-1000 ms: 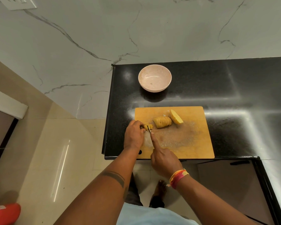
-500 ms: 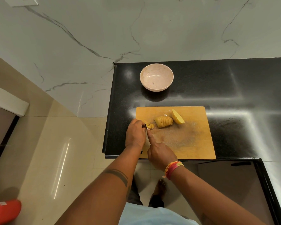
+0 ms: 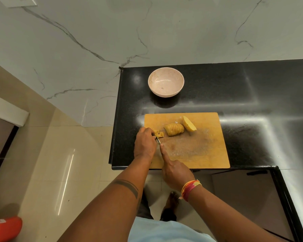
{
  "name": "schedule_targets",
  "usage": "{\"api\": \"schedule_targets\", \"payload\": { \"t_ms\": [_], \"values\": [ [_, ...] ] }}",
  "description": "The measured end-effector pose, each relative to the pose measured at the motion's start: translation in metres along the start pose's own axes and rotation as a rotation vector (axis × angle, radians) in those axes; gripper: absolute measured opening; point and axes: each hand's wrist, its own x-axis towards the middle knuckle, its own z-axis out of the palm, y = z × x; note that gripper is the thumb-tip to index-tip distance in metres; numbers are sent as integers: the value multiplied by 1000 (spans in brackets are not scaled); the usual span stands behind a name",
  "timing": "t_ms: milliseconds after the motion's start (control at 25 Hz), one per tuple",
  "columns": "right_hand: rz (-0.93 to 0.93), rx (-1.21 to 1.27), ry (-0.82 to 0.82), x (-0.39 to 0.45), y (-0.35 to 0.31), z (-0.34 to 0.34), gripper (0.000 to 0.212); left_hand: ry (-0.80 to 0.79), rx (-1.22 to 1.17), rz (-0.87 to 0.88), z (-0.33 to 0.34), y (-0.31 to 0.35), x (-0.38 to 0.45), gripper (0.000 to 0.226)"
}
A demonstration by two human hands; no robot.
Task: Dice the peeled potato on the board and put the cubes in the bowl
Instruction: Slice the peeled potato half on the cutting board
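Left hand (image 3: 144, 143) pinches small yellow potato pieces (image 3: 159, 133) on the rectangular wooden board (image 3: 206, 151), while right hand (image 3: 175, 170) grips a thin metal knife (image 3: 158, 140), index finger straight.

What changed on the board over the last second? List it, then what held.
Little changed. The right hand slid the knife a touch leftward into the small potato pieces that the left hand holds down. The sliced stack, the uncut half, the board and the bowl stayed put.
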Motion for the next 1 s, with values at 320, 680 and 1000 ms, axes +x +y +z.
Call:
{"api": "schedule_targets", "payload": {
  "t_ms": [320, 680, 1000],
  "values": [
    [-65, 92, 105, -9, 6, -3, 80, 68, -210, -41, -3, -4, -7, 9],
    [-30, 667, 179, 11, -2, -9, 64, -122, -981, -461, -12, 15, -9, 16],
    [105, 311, 200, -5, 6, -14, 72, -43, -215, -64, -6, 2, -14, 41]
  ]
}}
